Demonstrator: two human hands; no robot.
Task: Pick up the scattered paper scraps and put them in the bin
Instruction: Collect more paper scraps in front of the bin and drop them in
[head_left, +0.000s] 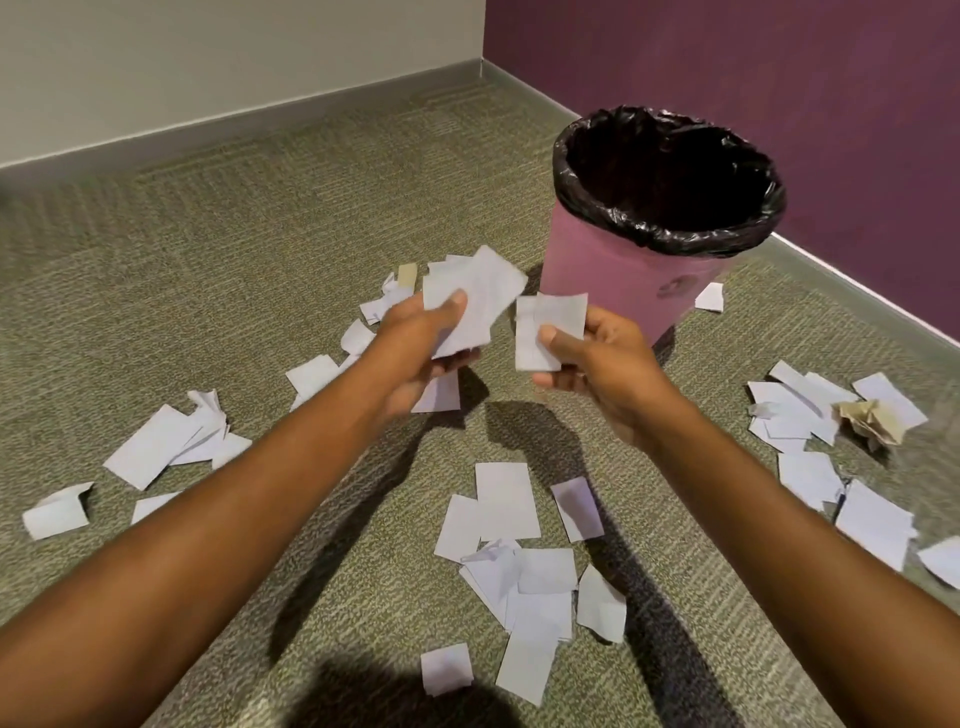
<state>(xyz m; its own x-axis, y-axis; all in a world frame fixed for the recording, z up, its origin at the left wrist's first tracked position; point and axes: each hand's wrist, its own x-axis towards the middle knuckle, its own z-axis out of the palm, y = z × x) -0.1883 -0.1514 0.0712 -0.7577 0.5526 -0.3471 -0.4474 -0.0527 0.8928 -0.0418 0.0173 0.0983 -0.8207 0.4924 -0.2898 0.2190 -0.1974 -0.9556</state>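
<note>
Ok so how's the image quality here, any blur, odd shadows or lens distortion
Head view: both forearms throw dark streaks on the carpet, and a large shadow blots the bottom edge. Head view: the left hand and its scraps look slightly motion-smeared, while the bin is crisp, its inside plain black. Head view: the wide lens stretches the forearms toward the lower corners.
</note>
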